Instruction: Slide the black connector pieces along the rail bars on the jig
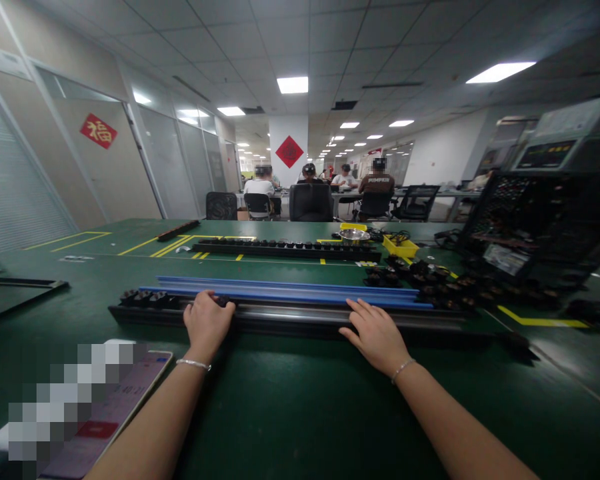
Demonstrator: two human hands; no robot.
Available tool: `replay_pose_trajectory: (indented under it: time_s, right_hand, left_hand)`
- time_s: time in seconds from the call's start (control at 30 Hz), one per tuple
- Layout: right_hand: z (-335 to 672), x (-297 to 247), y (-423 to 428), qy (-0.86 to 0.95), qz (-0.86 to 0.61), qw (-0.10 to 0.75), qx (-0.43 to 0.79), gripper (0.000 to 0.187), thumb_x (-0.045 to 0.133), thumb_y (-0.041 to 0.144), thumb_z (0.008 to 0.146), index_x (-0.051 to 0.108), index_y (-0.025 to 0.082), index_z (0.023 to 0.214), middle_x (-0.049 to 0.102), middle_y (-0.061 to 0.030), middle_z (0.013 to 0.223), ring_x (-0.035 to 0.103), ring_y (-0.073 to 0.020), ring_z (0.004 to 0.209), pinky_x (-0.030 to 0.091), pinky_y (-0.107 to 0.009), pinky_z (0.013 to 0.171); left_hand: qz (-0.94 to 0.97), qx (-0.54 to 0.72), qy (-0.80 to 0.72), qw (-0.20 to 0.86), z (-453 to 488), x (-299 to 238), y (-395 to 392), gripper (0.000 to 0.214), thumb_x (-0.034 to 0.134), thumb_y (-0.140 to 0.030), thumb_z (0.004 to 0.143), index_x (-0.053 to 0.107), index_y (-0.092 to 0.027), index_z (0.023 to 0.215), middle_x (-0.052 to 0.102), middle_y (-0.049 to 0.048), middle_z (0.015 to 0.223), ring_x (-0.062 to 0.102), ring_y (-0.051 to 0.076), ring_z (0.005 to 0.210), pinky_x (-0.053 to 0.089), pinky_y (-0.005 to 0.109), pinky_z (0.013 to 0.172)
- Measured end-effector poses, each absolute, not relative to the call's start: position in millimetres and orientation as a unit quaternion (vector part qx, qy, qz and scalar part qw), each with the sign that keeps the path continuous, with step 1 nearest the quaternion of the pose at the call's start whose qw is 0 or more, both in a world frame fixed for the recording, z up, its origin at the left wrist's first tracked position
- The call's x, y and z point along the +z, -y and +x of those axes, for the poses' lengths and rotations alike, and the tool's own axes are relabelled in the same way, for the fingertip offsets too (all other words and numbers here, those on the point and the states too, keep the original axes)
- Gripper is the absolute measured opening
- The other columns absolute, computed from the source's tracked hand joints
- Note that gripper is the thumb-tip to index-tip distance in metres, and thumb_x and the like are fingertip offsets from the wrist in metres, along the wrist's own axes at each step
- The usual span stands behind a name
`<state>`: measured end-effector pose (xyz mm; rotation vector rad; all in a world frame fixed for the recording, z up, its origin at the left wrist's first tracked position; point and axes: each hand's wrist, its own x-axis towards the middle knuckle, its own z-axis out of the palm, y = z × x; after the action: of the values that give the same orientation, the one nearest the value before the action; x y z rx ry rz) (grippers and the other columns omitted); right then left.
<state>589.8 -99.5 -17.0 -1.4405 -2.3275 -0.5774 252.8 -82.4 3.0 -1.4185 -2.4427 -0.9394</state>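
A long black rail (290,319) lies across the green table in front of me, with several small black blocks (153,298) seated in its left end. My left hand (207,325) is closed over the rail, just right of those blocks. Between its fingers and thumb a small black block (223,302) partly shows. Resting on the right half of the rail, my right hand (375,333) has its fingers stretched out and its thumb apart. Blue strips (290,291) run along the rail's far side.
Another black rail (285,251) filled with blocks lies farther back. Loose black parts (430,280) are heaped at right, near a yellow bin (401,247), a metal bowl (354,235) and an open black case (510,227). A phone (125,393) lies at near left. People sit beyond the table.
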Motion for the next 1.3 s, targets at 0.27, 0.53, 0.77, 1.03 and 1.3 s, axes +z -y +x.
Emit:
replay_pose_trajectory:
  time_s: [0.27, 0.53, 0.77, 1.03, 1.3]
  right_hand:
    - [590, -17, 100, 0.821, -0.508, 0.173, -0.196, 0.036, 0.038, 0.046, 0.087, 0.061, 0.018, 0.083, 0.053, -0.0092, 0.127, 0.044, -0.0258, 0.119, 0.037, -0.042, 0.093]
    - [590, -17, 99, 0.820, -0.509, 0.167, -0.199, 0.036, 0.038, 0.046, 0.087, 0.061, 0.018, 0.085, 0.052, -0.0090, 0.128, 0.044, -0.0262, 0.119, 0.036, -0.041, 0.093]
    - [589, -17, 100, 0.820, -0.510, 0.166, -0.199, 0.036, 0.040, 0.045, 0.087, 0.062, 0.018, 0.086, 0.052, -0.0093, 0.128, 0.044, -0.0262, 0.120, 0.036, -0.041, 0.093]
    - [589, -17, 100, 0.820, -0.509, 0.168, -0.199, 0.036, 0.039, 0.046, 0.087, 0.062, 0.018, 0.084, 0.052, -0.0090, 0.128, 0.044, -0.0265, 0.119, 0.036, -0.041, 0.093]
    - [589, -18, 100, 0.820, -0.511, 0.167, -0.198, 0.036, 0.039, 0.045, 0.087, 0.061, 0.018, 0.084, 0.052, -0.0087, 0.128, 0.044, -0.0268, 0.120, 0.036, -0.041, 0.093]
  left_hand:
    - [-0.494, -0.321, 0.803, 0.093, 257, 4, 83, 0.043, 0.055, -0.033, 0.068, 0.051, -0.011, 0.105, 0.064, 0.0102, 0.095, 0.058, 0.025, 0.097, 0.038, 0.034, 0.088]
    - [-0.511, -0.319, 0.794, 0.085, 260, 3, 83, 0.043, 0.055, -0.033, 0.068, 0.051, -0.012, 0.106, 0.063, 0.0104, 0.096, 0.059, 0.026, 0.095, 0.040, 0.035, 0.086]
    - [-0.517, -0.345, 0.780, 0.076, 262, 0, 83, 0.043, 0.055, -0.033, 0.068, 0.051, -0.013, 0.105, 0.063, 0.0101, 0.093, 0.059, 0.027, 0.094, 0.043, 0.036, 0.083]
    - [-0.518, -0.348, 0.780, 0.055, 267, 1, 83, 0.043, 0.055, -0.033, 0.068, 0.050, -0.013, 0.106, 0.063, 0.0107, 0.095, 0.059, 0.027, 0.096, 0.043, 0.036, 0.083]
    - [-0.527, -0.355, 0.772, 0.026, 271, -1, 83, 0.042, 0.056, -0.036, 0.069, 0.048, -0.016, 0.106, 0.061, 0.0093, 0.099, 0.059, 0.026, 0.093, 0.044, 0.035, 0.079]
